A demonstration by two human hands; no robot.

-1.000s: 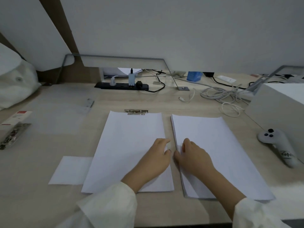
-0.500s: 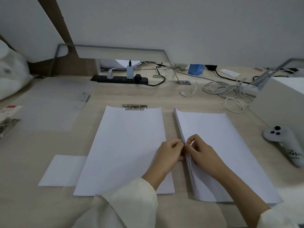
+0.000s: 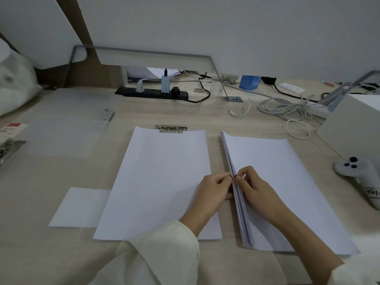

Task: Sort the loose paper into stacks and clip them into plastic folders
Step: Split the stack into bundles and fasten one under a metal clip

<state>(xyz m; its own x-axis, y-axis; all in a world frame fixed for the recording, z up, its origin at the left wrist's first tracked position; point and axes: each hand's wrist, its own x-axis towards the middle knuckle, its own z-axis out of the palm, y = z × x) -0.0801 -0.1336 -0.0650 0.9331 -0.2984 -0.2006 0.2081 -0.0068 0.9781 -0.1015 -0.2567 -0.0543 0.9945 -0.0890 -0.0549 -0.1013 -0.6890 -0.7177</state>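
On the wooden desk (image 3: 61,254) lie two sets of white paper side by side. The left stack (image 3: 162,182) lies flat on a clear plastic folder (image 3: 107,165) whose see-through edge shows to its left, and a metal clip (image 3: 171,128) sits at the stack's far edge, just touching or overlapping the top sheet; whether it grips the paper cannot be told from this angle. The right stack (image 3: 287,182) is thicker, and its left edge is fanned up so that many sheet edges show.

Both hands meet at that fanned edge. The left hand (image 3: 213,192) is curled, thumb and forefinger pinched together on the edge of the sheets, its heel resting on the left stack. The right hand (image 3: 255,192) lies on top of the right stack, its thumb and forefinger also pinched at the same spot on the sheet edges, the other fingers folded in. Cream sleeves (image 3: 164,256) cover both forearms.

A small white sheet (image 3: 78,206) lies left of the folder, partly under its clear edge. Further left another clear folder (image 3: 61,128) lies with nothing in it, its metal strip (image 3: 106,118) at the far corner. A black power strip (image 3: 152,93) with plugs in it sits at the back, a tangle of white cables (image 3: 287,108) to its right, a blue box (image 3: 249,82) behind them, and a grey controller (image 3: 359,173) near the right edge.
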